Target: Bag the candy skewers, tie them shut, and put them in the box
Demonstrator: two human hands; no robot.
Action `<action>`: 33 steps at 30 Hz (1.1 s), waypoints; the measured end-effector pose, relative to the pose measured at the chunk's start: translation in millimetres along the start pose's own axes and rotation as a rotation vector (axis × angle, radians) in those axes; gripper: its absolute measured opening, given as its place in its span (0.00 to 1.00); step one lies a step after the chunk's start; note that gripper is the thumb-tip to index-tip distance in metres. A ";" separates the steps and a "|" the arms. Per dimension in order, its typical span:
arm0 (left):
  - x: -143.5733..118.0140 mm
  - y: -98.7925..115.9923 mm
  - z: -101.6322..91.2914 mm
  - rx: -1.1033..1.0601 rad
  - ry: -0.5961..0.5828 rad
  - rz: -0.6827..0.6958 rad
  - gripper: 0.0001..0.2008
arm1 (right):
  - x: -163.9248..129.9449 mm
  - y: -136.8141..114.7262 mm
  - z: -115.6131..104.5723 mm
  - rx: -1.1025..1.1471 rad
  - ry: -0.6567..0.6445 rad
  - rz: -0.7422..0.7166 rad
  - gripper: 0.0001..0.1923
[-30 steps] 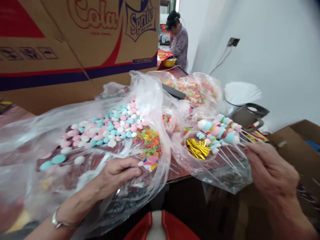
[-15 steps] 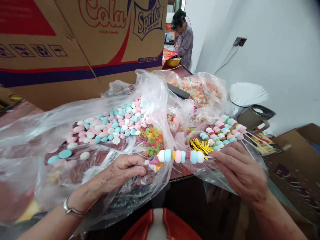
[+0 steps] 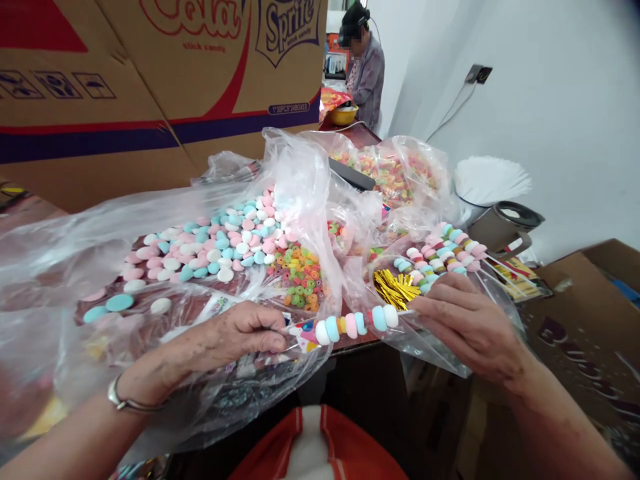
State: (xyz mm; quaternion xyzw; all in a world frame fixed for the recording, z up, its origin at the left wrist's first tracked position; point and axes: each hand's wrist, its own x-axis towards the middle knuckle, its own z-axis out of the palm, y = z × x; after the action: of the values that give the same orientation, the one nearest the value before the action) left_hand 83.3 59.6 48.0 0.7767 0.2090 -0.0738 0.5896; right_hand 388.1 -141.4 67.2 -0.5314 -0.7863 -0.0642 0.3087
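My right hand (image 3: 467, 327) pinches the white stick of a marshmallow candy skewer (image 3: 353, 325), strung with white, blue and pink pieces and coloured gummies. The skewer's far end meets a small printed plastic bag (image 3: 306, 337); how far it sits inside is hard to see. Thumb and fingers of my left hand (image 3: 240, 333) are closed on that bag's edge. Behind my right hand lie several finished-looking skewers (image 3: 445, 253) beside gold twist ties (image 3: 397, 288). Loose marshmallows (image 3: 215, 247) and gummy rings (image 3: 297, 277) are spread on plastic beyond my left hand.
A large cardboard carton (image 3: 165, 87) stands at the back left. Behind the skewers are a grey jug (image 3: 505, 227) and a bundle of white sticks (image 3: 493, 181). Bagged gummies (image 3: 400, 170) lie farther back. An open box (image 3: 590, 320) is at right; another person (image 3: 367, 73) works beyond.
Both hands, with the skewer and the small bag, have shifted slightly left in view. The skewer now tilts, its bag end lower. The whole scene has shifted left and slightly up.
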 end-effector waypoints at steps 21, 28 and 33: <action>2.0 5.1 -9.8 0.049 -0.171 -0.068 0.18 | -1.9 -1.1 9.3 0.153 -0.105 0.061 0.09; 2.2 5.0 -9.4 0.060 -0.159 -0.044 0.18 | -0.5 -3.5 18.7 0.174 -0.060 0.099 0.10; 2.3 8.7 -6.3 0.027 -0.160 -0.020 0.16 | -0.6 -6.6 25.2 0.213 -0.066 0.121 0.09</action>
State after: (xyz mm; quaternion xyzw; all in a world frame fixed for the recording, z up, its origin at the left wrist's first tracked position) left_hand 88.1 64.2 56.7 0.7740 0.1681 -0.1444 0.5932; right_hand 372.0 -133.9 48.1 -0.5438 -0.7650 0.0557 0.3406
